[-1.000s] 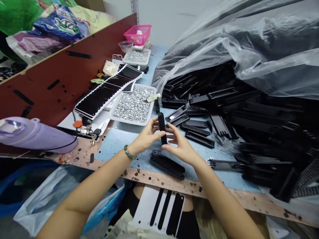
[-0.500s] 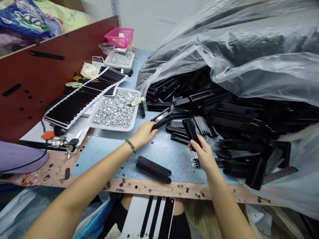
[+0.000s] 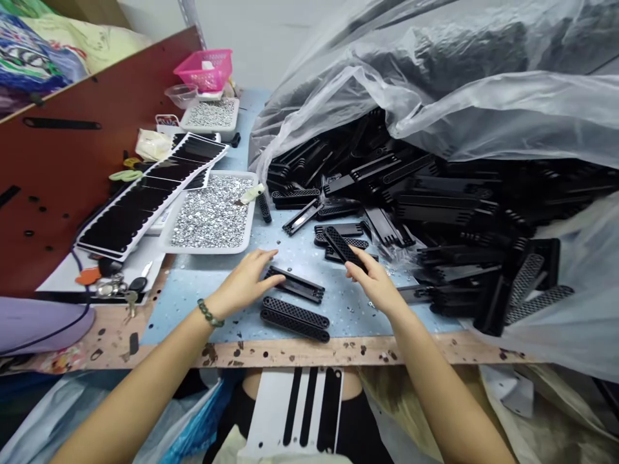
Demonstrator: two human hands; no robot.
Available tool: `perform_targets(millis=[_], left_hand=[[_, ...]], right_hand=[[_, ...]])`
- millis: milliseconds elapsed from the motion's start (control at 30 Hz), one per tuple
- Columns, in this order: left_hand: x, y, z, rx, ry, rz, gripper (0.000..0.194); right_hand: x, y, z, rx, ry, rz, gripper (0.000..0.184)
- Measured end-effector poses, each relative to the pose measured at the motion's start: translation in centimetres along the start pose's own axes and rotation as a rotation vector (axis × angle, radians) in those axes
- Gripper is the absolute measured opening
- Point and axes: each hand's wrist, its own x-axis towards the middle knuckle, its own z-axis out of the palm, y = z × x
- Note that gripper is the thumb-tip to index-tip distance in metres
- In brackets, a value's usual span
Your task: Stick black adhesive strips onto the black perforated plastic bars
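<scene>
at three o'clock from the left hand (image 3: 242, 283), just beside it, a loose black strip (image 3: 300, 287) lay on the blue sheet (image 3: 360, 325); the thumb hung over its left end, though whether it touched could not be told. that hand was open, thumb spread apart from the fingers. the right hand (image 3: 374, 283) gripped a patterned strip (image 3: 339, 245) by its near end, the far end pointing toward ten o'clock. at four o'clock from the left hand, two latticed strips (image 3: 296, 312) lay side by side near the bench edge (image 3: 338, 352), which ran across six o'clock. blue sheet showed between the loose black strip and the right hand. at eleven o'clock from the left hand stood a white tray (image 3: 207, 250) of metal bits; at two o'clock from the right, a heap of black parts (image 3: 435, 212) rose, clear plastic (image 3: 464, 51) behind it.
</scene>
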Motion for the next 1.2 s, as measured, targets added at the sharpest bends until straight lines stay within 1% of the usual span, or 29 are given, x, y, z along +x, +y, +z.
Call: perform_targets(millis=[67,100,200,300,367,433,533,600,667,733,867,933,1000,1033,1067,1167,1200], left_hand=[[-0.2,-0.1,0.0,0.005,-0.032,-0.073,0.053],[-0.3,-0.2,0.0,-0.015,-0.053,-0.078,0.047],[-0.1,-0.3,0.4,-0.106,-0.064,-0.036,0.029],[0.3,-0.3,1.0,-0.220,-0.049,0.000,0.024],[0.6,-0.5,1.4,-0.293,-0.045,0.025,0.028],[0.8,-0.7,1.8,-0.325,-0.045,0.052,0.037],[0.9,-0.9,2.0,-0.313,-0.031,0.064,0.055],[0.8,-0.9,1.8,-0.293,-0.025,0.071,0.064],[0.8,-0.9,1.6,-0.261,-0.032,0.102,0.064],[0.9,-0.8,1.5,-0.237,-0.042,0.127,0.058],[1.1,-0.8,1.1,-0.282,-0.077,0.083,0.059],[1.0,-0.9,0.7,-0.254,-0.093,0.100,0.047],[0.7,-1.1,0.0,-0.203,-0.104,0.153,0.032],[0.4,-1.2,-0.3,-0.194,-0.120,0.182,0.029],[0.0,-1.4,-0.7,-0.201,-0.149,0.210,0.030],[-1.0,-2.0,-1.6,-0.258,-0.266,0.270,0.042],[-1.1,-2.0,-1.8,-0.259,-0.253,0.275,0.044]], right_hand=[[0.0,0.0,0.1,-0.057,-0.033,-0.023,0.050],[0.0,0.0,0.2,-0.075,-0.049,-0.030,0.048],[0.4,-0.1,0.6,-0.103,-0.087,-0.047,0.041],[1.1,-0.3,1.2,-0.180,-0.094,-0.100,0.035],[1.5,-0.5,1.9,-0.244,-0.124,-0.136,0.034],[1.7,-0.6,2.5,-0.282,-0.196,-0.168,0.032],[1.3,-0.9,3.4,-0.305,-0.295,-0.217,0.030],[0.9,-1.0,3.7,-0.331,-0.322,-0.236,0.031],[0.4,-1.0,4.0,-0.368,-0.328,-0.251,0.032],[0.2,-0.8,4.1,-0.412,-0.324,-0.256,0.034],[0.4,-0.4,3.8,-0.433,-0.265,-0.227,0.033],[0.6,-0.2,3.5,-0.402,-0.227,-0.217,0.031],[0.7,-0.1,3.1,-0.376,-0.206,-0.214,0.029],[0.8,0.0,3.0,-0.368,-0.202,-0.212,0.029],[0.8,0.1,3.0,-0.361,-0.195,-0.207,0.029],[0.8,0.3,3.2,-0.330,-0.182,-0.174,0.028],[0.9,0.3,3.5,-0.313,-0.183,-0.155,0.027]])
